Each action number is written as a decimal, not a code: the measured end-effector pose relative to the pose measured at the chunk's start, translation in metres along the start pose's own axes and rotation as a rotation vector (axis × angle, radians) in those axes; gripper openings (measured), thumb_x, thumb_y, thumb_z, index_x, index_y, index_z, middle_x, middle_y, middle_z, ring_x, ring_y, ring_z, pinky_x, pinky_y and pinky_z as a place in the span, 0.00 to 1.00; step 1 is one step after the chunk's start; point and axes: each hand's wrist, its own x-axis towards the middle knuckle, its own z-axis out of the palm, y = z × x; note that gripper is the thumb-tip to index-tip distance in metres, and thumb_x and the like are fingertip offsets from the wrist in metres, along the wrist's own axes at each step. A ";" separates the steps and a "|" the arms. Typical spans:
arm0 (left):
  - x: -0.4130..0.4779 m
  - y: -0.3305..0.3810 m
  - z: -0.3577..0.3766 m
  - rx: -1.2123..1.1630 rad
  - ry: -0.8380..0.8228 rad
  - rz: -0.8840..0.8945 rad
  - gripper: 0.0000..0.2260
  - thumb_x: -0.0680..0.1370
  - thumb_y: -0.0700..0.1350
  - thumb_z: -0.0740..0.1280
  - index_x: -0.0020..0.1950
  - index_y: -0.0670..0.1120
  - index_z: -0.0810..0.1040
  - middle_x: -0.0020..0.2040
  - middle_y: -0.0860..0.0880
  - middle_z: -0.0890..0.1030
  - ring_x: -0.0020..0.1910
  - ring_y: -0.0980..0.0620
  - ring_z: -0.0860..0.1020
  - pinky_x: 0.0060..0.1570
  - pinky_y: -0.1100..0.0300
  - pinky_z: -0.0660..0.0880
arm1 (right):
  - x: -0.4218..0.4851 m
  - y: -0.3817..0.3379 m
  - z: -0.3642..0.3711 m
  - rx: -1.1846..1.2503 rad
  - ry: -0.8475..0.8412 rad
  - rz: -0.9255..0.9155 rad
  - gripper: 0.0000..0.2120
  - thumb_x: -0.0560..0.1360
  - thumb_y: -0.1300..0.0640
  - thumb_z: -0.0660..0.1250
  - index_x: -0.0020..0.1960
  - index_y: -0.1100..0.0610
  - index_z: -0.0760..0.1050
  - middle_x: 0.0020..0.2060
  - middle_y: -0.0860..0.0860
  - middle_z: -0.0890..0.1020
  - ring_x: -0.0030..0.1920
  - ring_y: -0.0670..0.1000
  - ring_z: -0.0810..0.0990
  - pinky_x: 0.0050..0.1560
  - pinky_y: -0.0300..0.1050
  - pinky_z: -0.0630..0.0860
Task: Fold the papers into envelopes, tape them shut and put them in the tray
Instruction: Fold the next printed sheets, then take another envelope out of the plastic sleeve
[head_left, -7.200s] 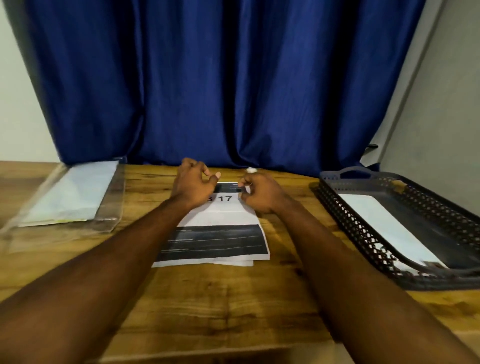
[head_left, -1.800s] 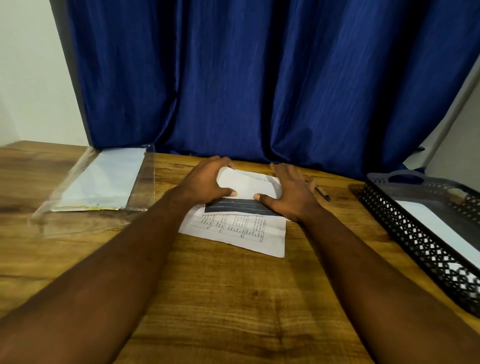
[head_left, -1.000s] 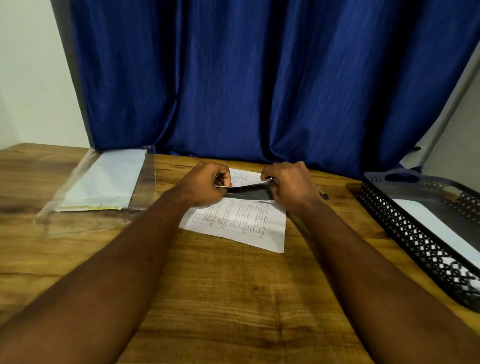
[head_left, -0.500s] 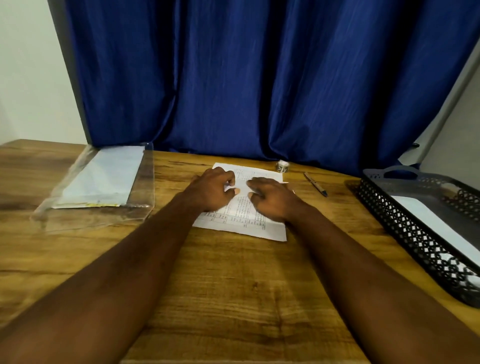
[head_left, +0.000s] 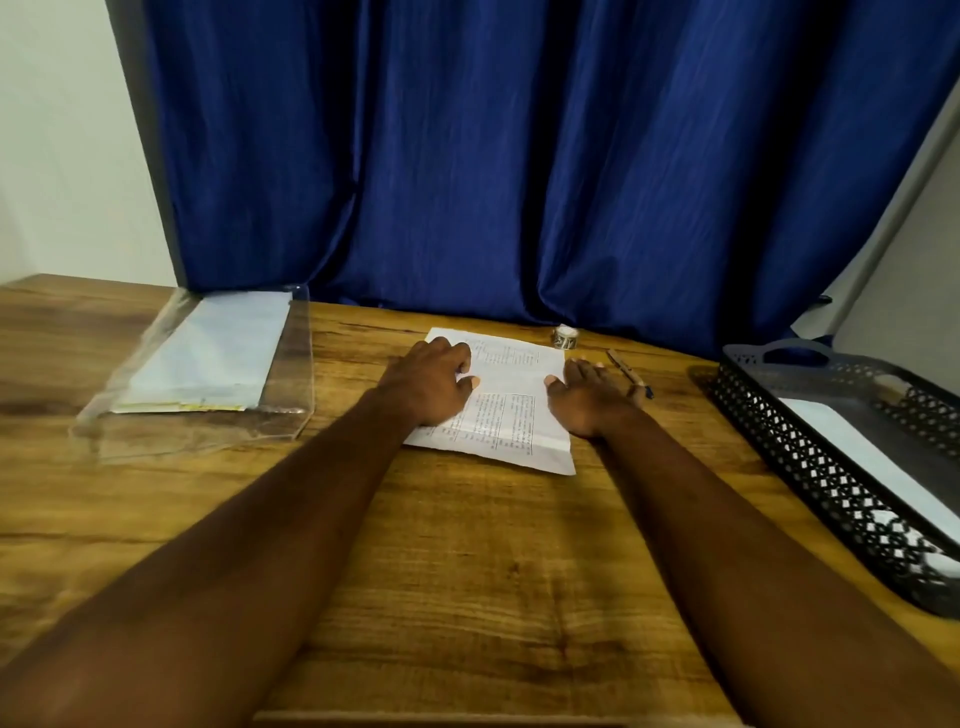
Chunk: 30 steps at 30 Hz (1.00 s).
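Head view: flat, white printed paper

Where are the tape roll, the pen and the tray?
tape roll (head_left: 565, 335): head view, top of the roll.
pen (head_left: 628, 373): head view, middle of the barrel.
tray (head_left: 831, 483): head view, its near lattice wall.
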 end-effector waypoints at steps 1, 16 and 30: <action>0.000 -0.001 0.000 0.014 -0.023 0.001 0.18 0.85 0.57 0.60 0.73 0.53 0.71 0.75 0.48 0.71 0.72 0.46 0.68 0.72 0.43 0.68 | 0.000 -0.001 0.000 -0.004 0.004 0.002 0.33 0.86 0.37 0.45 0.87 0.49 0.46 0.86 0.48 0.47 0.86 0.54 0.43 0.81 0.70 0.44; -0.013 0.007 0.001 0.093 -0.149 -0.080 0.31 0.86 0.62 0.47 0.85 0.47 0.51 0.86 0.47 0.47 0.84 0.47 0.45 0.81 0.42 0.43 | -0.028 -0.009 -0.004 0.081 0.285 0.019 0.26 0.85 0.44 0.55 0.80 0.54 0.67 0.79 0.55 0.71 0.79 0.58 0.67 0.79 0.67 0.58; -0.050 -0.019 -0.051 0.061 0.215 -0.085 0.22 0.79 0.60 0.70 0.67 0.49 0.75 0.68 0.47 0.74 0.66 0.45 0.73 0.68 0.45 0.67 | -0.080 -0.049 -0.029 0.278 0.536 -0.561 0.12 0.77 0.51 0.72 0.59 0.52 0.83 0.63 0.50 0.82 0.65 0.54 0.76 0.66 0.55 0.74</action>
